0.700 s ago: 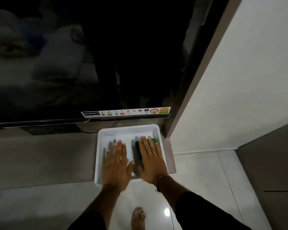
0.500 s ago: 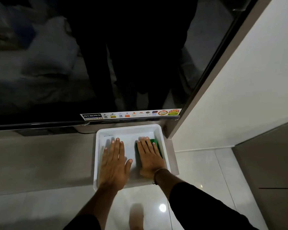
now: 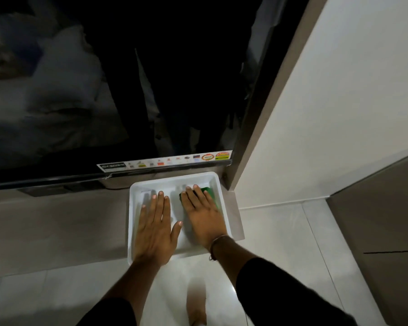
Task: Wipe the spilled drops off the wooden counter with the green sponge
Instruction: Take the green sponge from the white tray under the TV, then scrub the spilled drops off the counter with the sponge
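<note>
A white tray (image 3: pixel 130 220) sits on the grey-brown counter (image 3: pixel 57 231), at its right end under a dark screen. The green sponge (image 3: pixel 209 192) lies in the tray's far right part, mostly covered by my right hand (image 3: pixel 204 215), which presses flat on it with fingers stretched out. Only the sponge's far edge and right side show. My left hand (image 3: pixel 154 228) rests flat and spread on the tray's floor to the left of it, holding nothing. I cannot make out any drops on the counter in this dim light.
A large black TV screen (image 3: pixel 104 90) with a sticker strip stands right behind the tray. A white wall (image 3: pixel 339 114) rises to the right. Pale floor tiles (image 3: pixel 280 255) lie below the counter's edge, with a bare foot (image 3: pixel 196 309) on them.
Both hands have slid a little farther into the tray, the right one carrying the sponge toward the far right corner. The view has tilted slightly.
</note>
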The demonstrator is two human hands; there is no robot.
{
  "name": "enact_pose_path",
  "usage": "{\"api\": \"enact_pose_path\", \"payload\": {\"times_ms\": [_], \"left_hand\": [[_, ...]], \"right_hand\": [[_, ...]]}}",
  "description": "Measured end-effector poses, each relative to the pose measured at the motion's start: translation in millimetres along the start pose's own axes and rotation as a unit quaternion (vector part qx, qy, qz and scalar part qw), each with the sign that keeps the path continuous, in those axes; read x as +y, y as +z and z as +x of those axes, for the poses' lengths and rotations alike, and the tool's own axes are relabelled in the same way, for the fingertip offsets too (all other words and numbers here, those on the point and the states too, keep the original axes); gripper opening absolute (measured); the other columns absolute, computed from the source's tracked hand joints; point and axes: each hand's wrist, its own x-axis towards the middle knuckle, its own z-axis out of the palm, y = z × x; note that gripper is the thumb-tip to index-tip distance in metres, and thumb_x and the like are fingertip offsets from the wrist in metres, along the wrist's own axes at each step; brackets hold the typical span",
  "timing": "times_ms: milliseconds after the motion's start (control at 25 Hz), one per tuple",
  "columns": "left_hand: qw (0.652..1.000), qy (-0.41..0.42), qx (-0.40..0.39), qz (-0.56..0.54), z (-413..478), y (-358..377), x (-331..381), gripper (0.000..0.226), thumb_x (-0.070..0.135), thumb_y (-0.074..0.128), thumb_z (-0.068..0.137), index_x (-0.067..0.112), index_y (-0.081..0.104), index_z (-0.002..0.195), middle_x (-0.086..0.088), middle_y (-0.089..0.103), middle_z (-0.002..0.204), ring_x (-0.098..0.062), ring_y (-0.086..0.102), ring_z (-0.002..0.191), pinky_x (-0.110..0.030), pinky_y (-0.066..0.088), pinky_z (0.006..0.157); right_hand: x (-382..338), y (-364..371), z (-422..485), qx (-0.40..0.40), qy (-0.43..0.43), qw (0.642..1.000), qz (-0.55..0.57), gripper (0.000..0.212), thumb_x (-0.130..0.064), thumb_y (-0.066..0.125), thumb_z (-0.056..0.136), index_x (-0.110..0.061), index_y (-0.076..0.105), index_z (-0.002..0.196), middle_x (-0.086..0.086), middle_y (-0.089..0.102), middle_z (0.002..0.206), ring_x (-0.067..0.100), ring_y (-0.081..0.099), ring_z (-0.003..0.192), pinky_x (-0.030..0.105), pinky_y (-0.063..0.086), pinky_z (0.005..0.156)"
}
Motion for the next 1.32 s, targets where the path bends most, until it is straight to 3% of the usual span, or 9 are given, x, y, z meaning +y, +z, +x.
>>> {"api": "enact_pose_path", "payload": {"times_ms": [160, 280, 400, 600, 680, 800, 1040, 1160, 1320], "left_hand": [[0.998, 0.050, -0.009, 0.034, -17.7, -26.1, 56.2, 0.083, 0.062, 0.017, 0.102, 0.006, 0.015, 0.164, -0.019, 0.012, 0.174, -0.036, 0.006, 0.161, -0.066, 0.019, 0.127], [0.994, 0.090, -0.022, 0.064, -20.0, -33.7, 131.6, 0.084, 0.062, 0.014, 0.101, 0.005, 0.025, 0.162, -0.019, 0.022, 0.172, -0.039, 0.017, 0.159, -0.064, 0.022, 0.127], [0.988, 0.146, -0.021, 0.056, -14.4, -24.9, 218.4, 0.082, 0.060, 0.018, 0.104, 0.003, 0.028, 0.161, -0.020, 0.027, 0.171, -0.039, 0.022, 0.158, -0.061, 0.027, 0.126], [0.961, 0.274, -0.009, 0.041, -11.3, 17.8, 395.3, 0.083, 0.062, 0.008, 0.104, 0.007, 0.009, 0.165, -0.015, 0.009, 0.175, -0.031, 0.001, 0.161, -0.054, 0.008, 0.130], [0.948, 0.316, -0.011, 0.034, -12.0, 31.4, 459.2, 0.085, 0.065, 0.004, 0.102, 0.007, 0.010, 0.164, -0.015, 0.010, 0.175, -0.032, 0.005, 0.161, -0.055, 0.013, 0.131], [0.922, 0.386, -0.024, 0.019, -16.3, 54.8, 553.3, 0.085, 0.066, 0.006, 0.101, 0.009, 0.009, 0.164, -0.015, 0.011, 0.174, -0.033, 0.007, 0.161, -0.058, 0.017, 0.129], [0.843, 0.536, -0.046, 0.024, -13.7, 99.1, 735.3, 0.081, 0.062, 0.016, 0.104, 0.010, 0.005, 0.165, -0.012, 0.002, 0.176, -0.028, -0.005, 0.161, -0.048, -0.004, 0.127], [0.798, 0.600, -0.049, 0.024, -4.1, 123.1, 825.8, 0.081, 0.059, 0.018, 0.104, 0.007, 0.008, 0.165, -0.014, 0.005, 0.175, -0.029, -0.003, 0.161, -0.051, 0.002, 0.129], [0.756, 0.650, -0.077, 0.022, 8.6, 154.4, 945.7, 0.082, 0.059, 0.014, 0.103, 0.007, 0.001, 0.165, -0.014, 0.000, 0.177, -0.028, -0.007, 0.161, -0.054, 0.005, 0.131]], "right_hand": [[17.9, -61.2, -34.0, 0.080, -0.004, 0.997, -0.009, 0.075, -0.015, 0.053, 0.097, -0.012, 0.017, 0.162, 0.013, 0.019, 0.172, 0.035, 0.008, 0.160, 0.051, 0.007, 0.128], [73.5, -103.5, -90.4, 0.125, 0.060, 0.990, -0.033, 0.079, -0.010, 0.064, 0.093, -0.009, 0.024, 0.161, 0.014, 0.027, 0.169, 0.037, 0.015, 0.158, 0.052, 0.014, 0.129], [149.3, -131.1, -161.4, 0.143, 0.124, 0.981, -0.049, 0.082, 0.008, 0.055, 0.084, -0.008, 0.026, 0.160, 0.014, 0.030, 0.168, 0.038, 0.017, 0.158, 0.053, 0.019, 0.128], [284.0, -173.2, -309.6, 0.159, 0.255, 0.950, -0.084, 0.085, 0.011, 0.050, 0.083, -0.010, 0.023, 0.161, 0.013, 0.027, 0.170, 0.037, 0.013, 0.159, 0.052, 0.014, 0.129], [321.8, -187.4, -361.5, 0.168, 0.299, 0.935, -0.096, 0.086, 0.012, 0.048, 0.084, -0.011, 0.021, 0.162, 0.011, 0.025, 0.170, 0.036, 0.011, 0.159, 0.050, 0.009, 0.130], [374.9, -215.7, -442.0, 0.182, 0.380, 0.902, -0.096, 0.086, 0.012, 0.047, 0.085, -0.012, 0.018, 0.163, 0.009, 0.021, 0.172, 0.033, 0.007, 0.160, 0.051, 0.009, 0.130], [470.3, -268.4, -585.0, 0.193, 0.538, 0.815, -0.099, 0.091, 0.003, 0.061, 0.086, -0.013, 0.016, 0.163, 0.009, 0.018, 0.173, 0.033, 0.006, 0.160, 0.052, 0.012, 0.129], [521.2, -288.2, -639.2, 0.199, 0.592, 0.774, -0.105, 0.093, 0.001, 0.070, 0.083, -0.013, 0.022, 0.162, 0.010, 0.024, 0.171, 0.033, 0.013, 0.159, 0.051, 0.016, 0.129], [591.0, -301.7, -694.9, 0.229, 0.653, 0.715, -0.097, 0.081, 0.004, 0.065, 0.091, -0.016, 0.028, 0.160, 0.008, 0.030, 0.169, 0.031, 0.019, 0.158, 0.046, 0.014, 0.127]]}}
